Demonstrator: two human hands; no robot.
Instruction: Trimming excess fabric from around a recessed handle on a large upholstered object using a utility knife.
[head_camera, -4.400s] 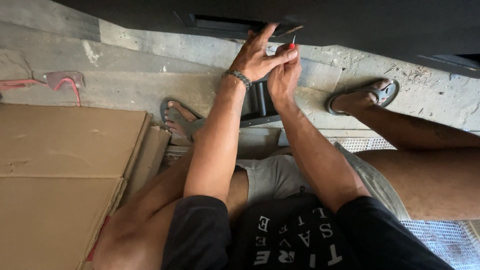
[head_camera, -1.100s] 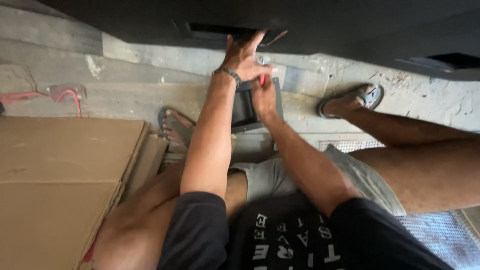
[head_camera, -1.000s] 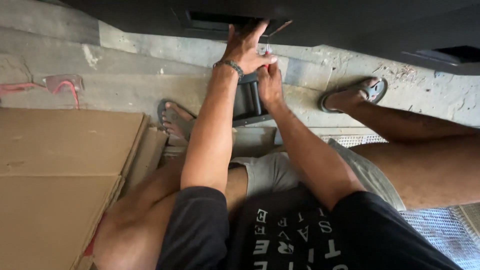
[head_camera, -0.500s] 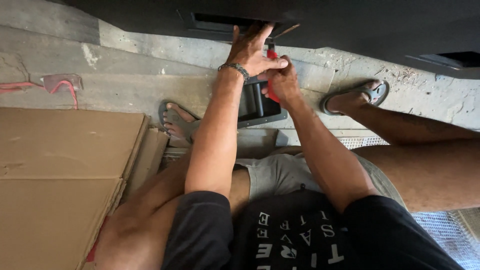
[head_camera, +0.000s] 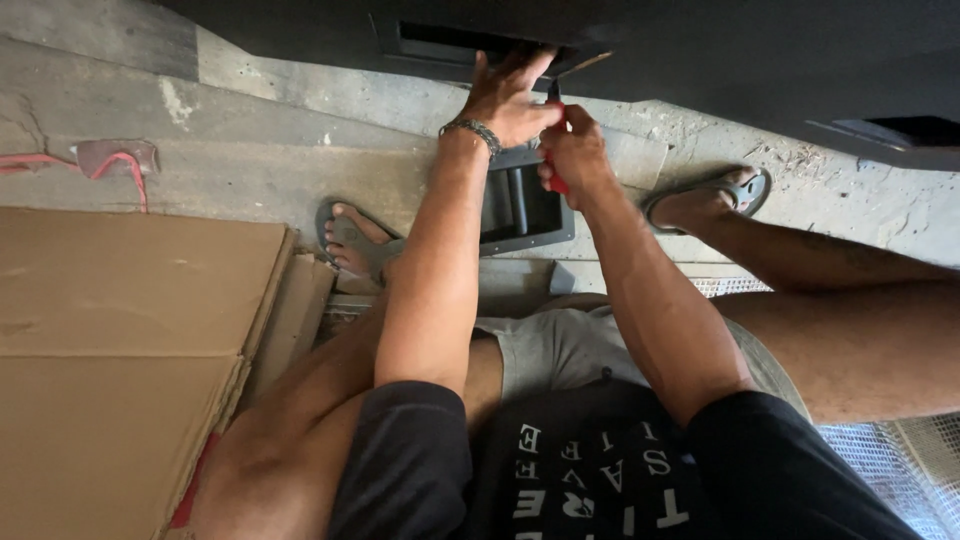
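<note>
Head view: two hands (head_camera: 540, 120), one red-handled tool (head_camera: 556, 150).

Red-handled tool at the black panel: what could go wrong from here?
The left hand rests right beside the tip of the red-handled tool that the right hand grips, so a slip could jab its fingers. The loose black tray lies on the concrete floor between the sandalled feet and could get kicked.

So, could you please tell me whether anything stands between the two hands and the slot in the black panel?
Nothing visible does. The left hand rests at the slot in the black panel, and the right hand holds the red-handled tool beside it.
</note>
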